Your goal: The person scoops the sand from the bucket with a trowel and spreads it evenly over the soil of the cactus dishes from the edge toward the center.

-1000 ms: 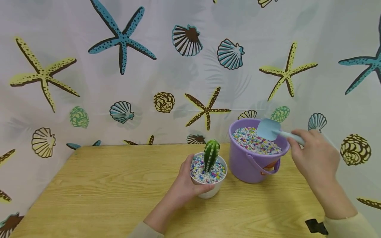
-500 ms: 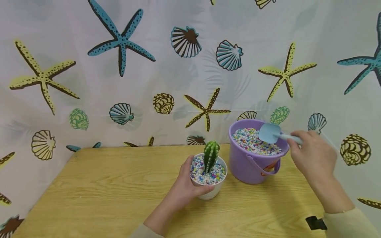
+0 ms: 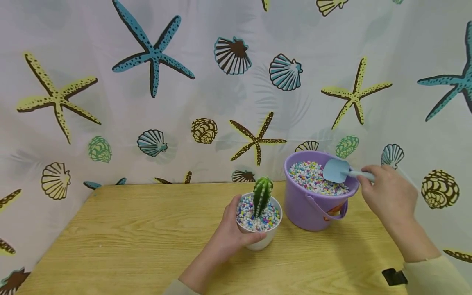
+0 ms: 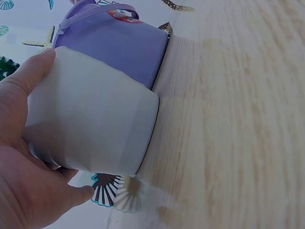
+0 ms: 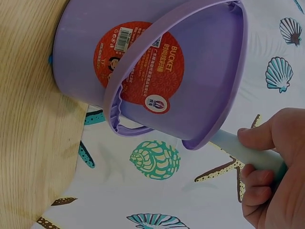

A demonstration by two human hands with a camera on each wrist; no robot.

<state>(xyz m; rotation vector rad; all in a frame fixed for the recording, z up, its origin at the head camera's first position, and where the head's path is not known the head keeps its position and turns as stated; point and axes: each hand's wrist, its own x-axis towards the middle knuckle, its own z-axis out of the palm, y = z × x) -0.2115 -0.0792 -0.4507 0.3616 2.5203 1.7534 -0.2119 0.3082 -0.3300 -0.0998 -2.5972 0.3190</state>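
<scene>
My left hand [image 3: 231, 231] curls round a white pot [image 4: 95, 114] on the table, thumb in front and fingers at its far left side. A green cactus [image 3: 262, 197] stands upright in the pot among multicoloured pebbles [image 3: 254, 217]. My right hand [image 3: 390, 193] grips the handle of a light blue shovel [image 3: 336, 170]. The shovel's blade lies over the right part of a purple bucket [image 3: 307, 213], low against the colourful pebbles [image 3: 311, 174] in it. Whether the blade touches them I cannot tell. In the right wrist view the bucket hides the blade, and only the shovel handle [image 5: 248, 151] shows.
The wooden table [image 3: 147, 233] stretches left and in front of the pot. Behind it hangs a white curtain [image 3: 177, 98] printed with starfish and shells. The bucket's handle [image 5: 138, 52] hangs down at its front, by a red label [image 5: 147, 71]. Bucket and pot stand close together.
The shovel blade has come down and slightly to the right inside the bucket, the right hand following a little. The left hand stays on the pot. The whole view has shifted slightly.
</scene>
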